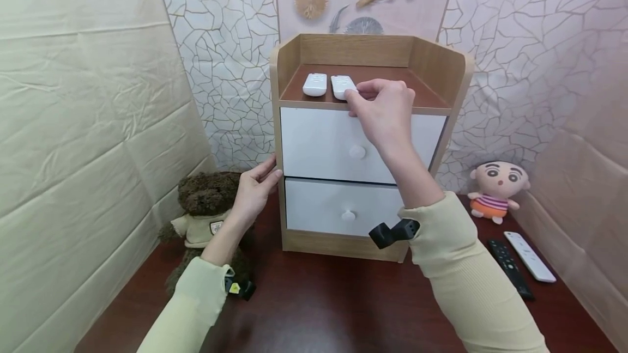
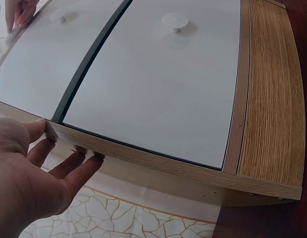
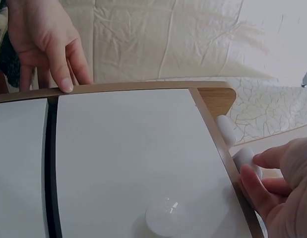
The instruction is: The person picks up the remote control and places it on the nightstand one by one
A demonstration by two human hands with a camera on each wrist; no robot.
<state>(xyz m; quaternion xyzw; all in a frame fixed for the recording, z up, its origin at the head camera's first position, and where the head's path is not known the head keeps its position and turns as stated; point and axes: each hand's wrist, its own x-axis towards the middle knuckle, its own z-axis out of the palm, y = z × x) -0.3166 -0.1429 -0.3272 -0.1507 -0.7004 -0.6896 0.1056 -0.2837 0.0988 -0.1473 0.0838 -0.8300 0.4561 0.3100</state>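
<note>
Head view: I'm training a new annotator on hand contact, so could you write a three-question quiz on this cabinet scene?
1. True or false: the right hand pinches a white remote on top of the cabinet.
2. What does the left hand touch?
A. the teddy bear
B. the cabinet's left side edge
C. the lower drawer knob
3. Fill in: beside the pinched remote lies a second white ____.

Key: 1 true; 2 B; 3 remote.
</note>
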